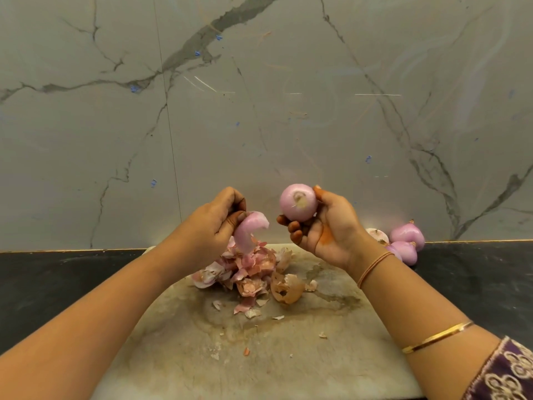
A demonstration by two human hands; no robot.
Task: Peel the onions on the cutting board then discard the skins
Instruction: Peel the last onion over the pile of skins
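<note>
1. The black stone tabletop point(57, 284) carries everything, and it sits hard against a grey veined marble wall point(259, 111).
2. On it lies the pale, stained rectangular cutting board point(288, 356), squarely before the person, I'd say to catch the waste.
3. A heap of papery pink and brown onion skins point(248, 272) sits at the board's far middle, probably gathered so it can be discarded in one go.
4. A few peeled, glossy pink onions point(406, 241) rest off the board at the right rear by the wall, seemingly kept clear of the mess.
5. The right grip point(328, 229) cups a round pale-purple onion point(298, 202) in the air above the board, with its trimmed end turned toward the person. The onion looks smooth and bare.
6. The left grip point(213, 223) pinches a curved pink strip of onion layer point(249, 229) directly over the heap, apparently ready to drop it.
</note>
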